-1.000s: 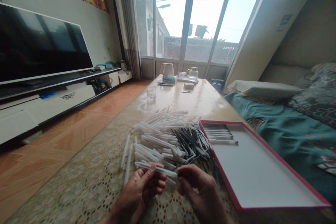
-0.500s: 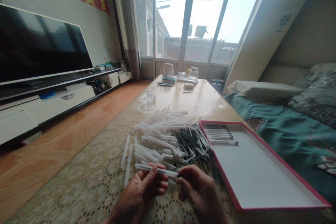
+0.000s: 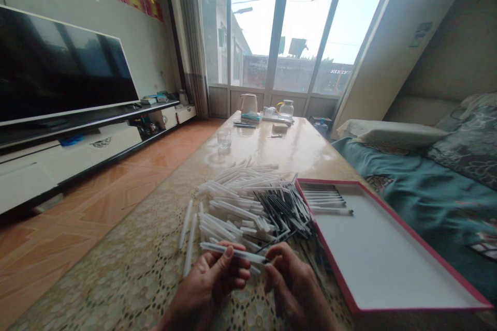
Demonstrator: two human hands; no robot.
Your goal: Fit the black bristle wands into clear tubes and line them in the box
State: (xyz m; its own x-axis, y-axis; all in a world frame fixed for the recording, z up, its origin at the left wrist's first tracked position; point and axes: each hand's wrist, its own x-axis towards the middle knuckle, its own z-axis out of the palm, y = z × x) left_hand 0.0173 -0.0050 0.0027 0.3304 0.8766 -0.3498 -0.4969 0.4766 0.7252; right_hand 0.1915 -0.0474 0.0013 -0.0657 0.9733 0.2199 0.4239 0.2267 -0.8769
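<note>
A translucent white pen (image 3: 248,255) lies level between my two hands, its black tip at the right end. My left hand (image 3: 215,276) is closed round the barrel, thumb on top. The fingers of my right hand (image 3: 293,279) pinch together at the black tip. Just beyond the hands is a pile of white pen barrels (image 3: 229,204), with thin black pen refills (image 3: 275,209) heaped at its right side. Two loose barrels (image 3: 189,243) lie left of the pile. To the right, a shallow pink-rimmed box (image 3: 388,253) holds a row of assembled pens (image 3: 324,196).
The long table (image 3: 128,264) has a patterned cover. A clear glass (image 3: 224,139) stands beyond the pile, with a pitcher (image 3: 248,104) and a glass jug (image 3: 286,108) at the far end. A sofa (image 3: 411,191) runs along the right, a TV cabinet (image 3: 97,142) along the left.
My right hand has shifted slightly at the pen's tip, and more of the black end shows now. My left hand holds the barrel as before.
</note>
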